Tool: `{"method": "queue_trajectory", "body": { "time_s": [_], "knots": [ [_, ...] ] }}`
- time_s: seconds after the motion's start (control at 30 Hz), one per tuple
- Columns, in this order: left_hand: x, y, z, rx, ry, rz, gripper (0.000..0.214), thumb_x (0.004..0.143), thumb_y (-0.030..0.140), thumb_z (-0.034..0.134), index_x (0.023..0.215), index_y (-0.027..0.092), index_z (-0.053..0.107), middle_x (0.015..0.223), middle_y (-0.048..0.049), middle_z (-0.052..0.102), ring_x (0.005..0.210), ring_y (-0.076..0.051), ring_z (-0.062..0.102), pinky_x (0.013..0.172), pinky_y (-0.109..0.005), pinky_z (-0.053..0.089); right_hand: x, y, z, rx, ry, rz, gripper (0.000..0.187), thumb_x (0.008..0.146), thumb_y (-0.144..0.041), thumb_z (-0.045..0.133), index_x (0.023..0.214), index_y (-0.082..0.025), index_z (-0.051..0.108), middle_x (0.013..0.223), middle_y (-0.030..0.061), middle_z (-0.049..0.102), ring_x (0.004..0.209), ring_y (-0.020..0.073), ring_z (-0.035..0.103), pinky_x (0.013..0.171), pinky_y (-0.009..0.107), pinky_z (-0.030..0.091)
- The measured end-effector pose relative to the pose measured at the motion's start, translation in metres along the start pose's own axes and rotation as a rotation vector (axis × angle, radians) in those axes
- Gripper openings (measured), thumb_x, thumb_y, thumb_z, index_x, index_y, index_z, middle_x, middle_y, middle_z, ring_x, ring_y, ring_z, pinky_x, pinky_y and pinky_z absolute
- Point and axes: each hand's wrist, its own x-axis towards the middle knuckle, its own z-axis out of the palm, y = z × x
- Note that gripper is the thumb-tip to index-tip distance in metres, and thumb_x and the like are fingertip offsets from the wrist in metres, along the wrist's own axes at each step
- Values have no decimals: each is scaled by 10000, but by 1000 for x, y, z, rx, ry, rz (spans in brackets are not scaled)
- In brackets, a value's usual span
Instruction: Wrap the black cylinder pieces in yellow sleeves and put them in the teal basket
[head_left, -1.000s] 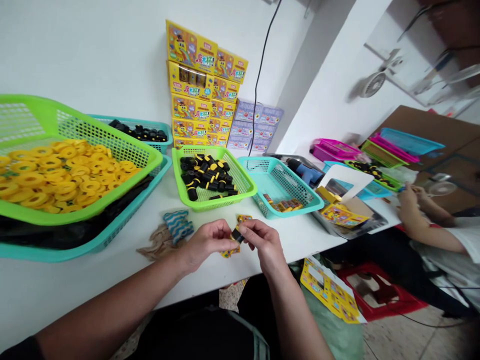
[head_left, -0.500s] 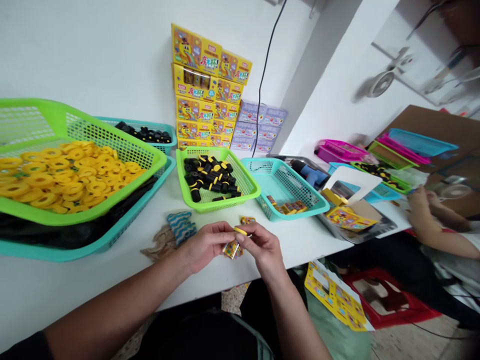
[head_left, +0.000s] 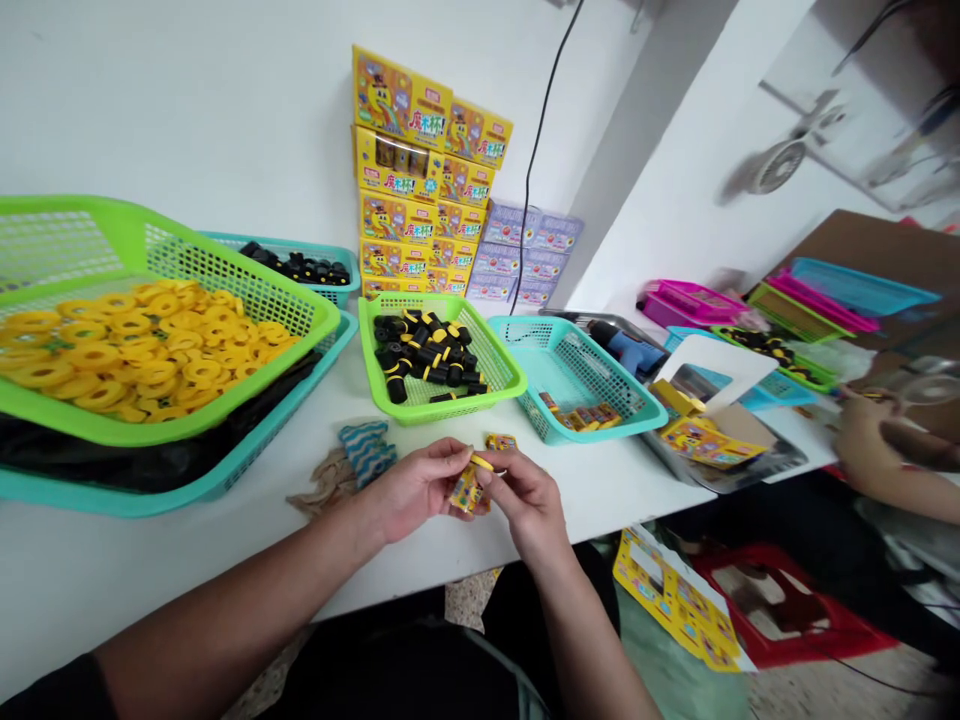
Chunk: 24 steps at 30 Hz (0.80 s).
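Between both hands, over the front of the table, is a small cup-like piece (head_left: 466,490) with a colourful yellow print and a yellow ring at its top. My left hand (head_left: 414,492) pinches it from the left, thumb near the ring. On the other side, the fingers and thumb of my right hand (head_left: 531,507) close on the ring. Just behind the right fingers lies another small printed piece (head_left: 501,441), partly hidden. Left of my hands are a blue zigzag-patterned cloth (head_left: 367,452) and a beige cloth (head_left: 326,482).
A green basket (head_left: 315,345) of yellow rings stands left. Ahead, another green basket (head_left: 517,385) holds black-and-yellow parts; beside it, a turquoise basket (head_left: 551,430) holds small printed pieces. Yellow boxes (head_left: 405,215) are stacked by the wall. A co-worker's arm (head_left: 874,445) is at right.
The view has turned slightly, so the scene sits a little further right. The held piece shows more of its printed side. At right, the co-worker's hands have moved.
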Motion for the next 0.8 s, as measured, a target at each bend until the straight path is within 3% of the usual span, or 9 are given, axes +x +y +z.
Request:
{"method": "queue_trajectory", "body": {
  "time_s": [0.07, 0.17, 0.27, 0.37, 0.5, 0.57, 0.63, 0.7, 0.8],
  "knots": [
    [-1, 0, 1, 1, 21, 25, 278, 768, 326, 760, 954, 167, 630, 857, -62, 665, 690, -181, 635, 609, -299, 496, -1, 1, 4, 55, -18, 56, 192, 826, -341, 705, 983, -234, 731, 883, 30, 670, 685, 148, 640, 622, 281, 542],
    [-3, 0, 3, -8, 56, 58, 249, 737, 297, 783, 831, 139, 616, 766, -41, 636, 635, -150, 604, 566, -259, 476, -3, 1, 9, 188, -29, 126, 199, 797, -339, 737, 960, -226, 724, 890, 22, 679, 591, 134, 646, 568, 283, 561],
    [-3, 0, 5, 7, 59, 57, 276, 715, 305, 797, 753, 139, 580, 685, -22, 606, 579, -145, 586, 539, -256, 465, -3, 3, 10, 254, -39, 137, 170, 785, -305, 749, 929, -217, 725, 840, 10, 689, 556, 121, 638, 560, 271, 556],
    [-2, 0, 6, 39, 27, 41, 312, 760, 408, 749, 838, 149, 594, 740, -41, 638, 596, -172, 617, 565, -288, 488, -1, 7, 8, 239, 1, 94, 135, 777, -270, 751, 895, -212, 720, 798, 6, 685, 571, 121, 621, 552, 266, 544],
    [-1, 1, 4, 137, 223, 87, 396, 780, 515, 703, 909, 161, 581, 767, -45, 651, 628, -181, 634, 539, -268, 478, 1, 8, 3, -108, 231, -226, 166, 784, -181, 727, 944, -213, 696, 897, 37, 676, 763, 162, 634, 671, 312, 548],
    [0, 2, 2, 167, 281, 21, 452, 797, 585, 649, 840, 141, 578, 717, -63, 646, 587, -181, 622, 481, -248, 438, 1, 5, 2, -345, 279, -457, 262, 788, -106, 701, 1025, -215, 671, 1000, 70, 676, 883, 195, 636, 771, 374, 548],
    [1, 2, 0, 118, 195, -110, 558, 837, 665, 529, 797, 113, 600, 683, -91, 643, 557, -182, 613, 453, -245, 413, 0, 2, 3, -531, 227, -666, 373, 784, -35, 672, 1111, -211, 638, 1099, 105, 662, 986, 226, 625, 848, 433, 538],
    [3, 2, -2, 24, 99, -180, 565, 879, 638, 486, 789, 99, 626, 649, -78, 627, 535, -157, 591, 467, -237, 415, -1, 0, 6, -624, 129, -799, 451, 789, 6, 638, 1183, -211, 602, 1151, 124, 647, 1042, 243, 615, 870, 459, 535],
    [5, 1, -3, -104, 97, -135, 279, 909, 380, 582, 874, 114, 658, 674, -37, 631, 555, -115, 574, 550, -219, 450, -3, 2, 11, -603, 78, -777, 461, 806, -31, 645, 1222, -214, 571, 1173, 125, 636, 1080, 258, 607, 881, 477, 534]
  ]
}}
